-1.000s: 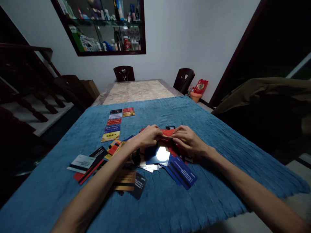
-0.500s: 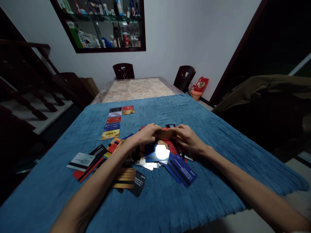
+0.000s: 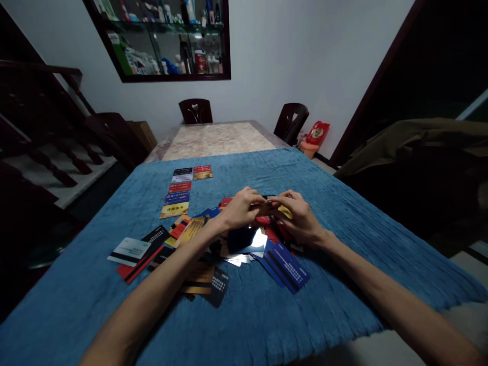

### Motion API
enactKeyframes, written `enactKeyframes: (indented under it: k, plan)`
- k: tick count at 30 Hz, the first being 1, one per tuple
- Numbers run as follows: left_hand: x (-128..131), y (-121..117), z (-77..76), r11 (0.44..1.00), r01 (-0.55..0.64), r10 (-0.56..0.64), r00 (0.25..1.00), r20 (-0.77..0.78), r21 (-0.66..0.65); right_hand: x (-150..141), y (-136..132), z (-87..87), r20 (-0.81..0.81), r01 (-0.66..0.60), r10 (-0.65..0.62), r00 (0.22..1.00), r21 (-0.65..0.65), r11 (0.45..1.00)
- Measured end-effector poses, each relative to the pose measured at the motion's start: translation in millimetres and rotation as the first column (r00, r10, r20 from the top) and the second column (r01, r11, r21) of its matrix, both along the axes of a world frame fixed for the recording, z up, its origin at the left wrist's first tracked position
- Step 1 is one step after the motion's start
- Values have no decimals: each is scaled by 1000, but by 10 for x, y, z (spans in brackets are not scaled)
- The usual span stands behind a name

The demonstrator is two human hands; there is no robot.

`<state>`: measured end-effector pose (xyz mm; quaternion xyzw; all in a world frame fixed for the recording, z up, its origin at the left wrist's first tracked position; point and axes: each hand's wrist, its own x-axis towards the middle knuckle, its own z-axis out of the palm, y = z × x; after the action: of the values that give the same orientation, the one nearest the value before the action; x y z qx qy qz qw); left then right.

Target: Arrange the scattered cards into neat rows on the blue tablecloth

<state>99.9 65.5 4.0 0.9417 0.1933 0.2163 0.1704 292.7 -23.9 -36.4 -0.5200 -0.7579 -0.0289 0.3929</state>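
Note:
My left hand [image 3: 247, 207] is closed, thumb and fingers pinching the left end of a card [image 3: 270, 204] above the pile. The right end of that card is gripped by my right hand [image 3: 299, 216], fingers bent. Fingers hide most of the card, and it shows only as a thin dark strip. Beneath both hands lies a heap of mixed cards, with a shiny dark blue card [image 3: 242, 240] reflecting a bright light. Blue cards [image 3: 285, 267] fan out at its right front. Gold card [image 3: 200, 279] and dark grey card [image 3: 219, 287] lie near my left forearm.
On the blue cloth [image 3: 335, 264], several cards lie in rows at the back left, among them a yellow and blue card [image 3: 174, 209] and a red and gold card [image 3: 203, 173]. A white card [image 3: 129, 251] rests at left. Chairs [image 3: 292, 122] stand around the table.
The held card has turned from showing its gold-brown face to nearly edge-on. My left hand has moved slightly right and up, closer to my right hand.

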Motion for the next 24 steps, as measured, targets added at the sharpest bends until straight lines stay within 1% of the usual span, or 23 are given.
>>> enactKeyframes:
  k: [2, 4, 6, 8, 11, 14, 17, 19, 21, 24]
  plan:
    - [0, -1, 4, 999, -30, 33, 997, 74, -41, 5, 0, 6, -10, 5, -5, 1000, 16, 1000]
    - [-11, 17, 10, 992, -80, 95, 982, 161, -97, 26, 14, -2, -11, 6, -5, 1000, 25, 1000]
    - [-24, 43, 15, 979, -122, 158, 961, 228, -163, 49, 36, -23, -10, 1, -1, 1000, 15, 1000]
    - [-29, 67, 17, 961, -126, 194, 941, 276, -246, 63, 56, -46, -6, -9, 9, 1000, -15, 1000]
    - [-17, 93, 1, 927, -73, 206, 919, 335, -368, 60, 74, -71, -8, -19, 19, 1000, -52, 998]
    - [6, 114, -32, 884, -19, 219, 900, 377, -467, 43, 77, -86, -35, -12, 10, 999, -60, 998]
    - [19, 140, -69, 836, 46, 215, 890, 403, -547, 27, 72, -93, -101, -15, 8, 995, -71, 997]
    - [17, 159, -88, 814, 72, 206, 892, 403, -576, 18, 65, -92, -149, -8, -3, 989, -72, 997]
    - [7, 176, -103, 826, 52, 206, 899, 386, -562, 11, 58, -86, -176, 22, -32, 984, -61, 998]
    - [-17, 188, -121, 893, -41, 217, 911, 351, -448, 12, 55, -73, -179, 67, -72, 981, -30, 997]
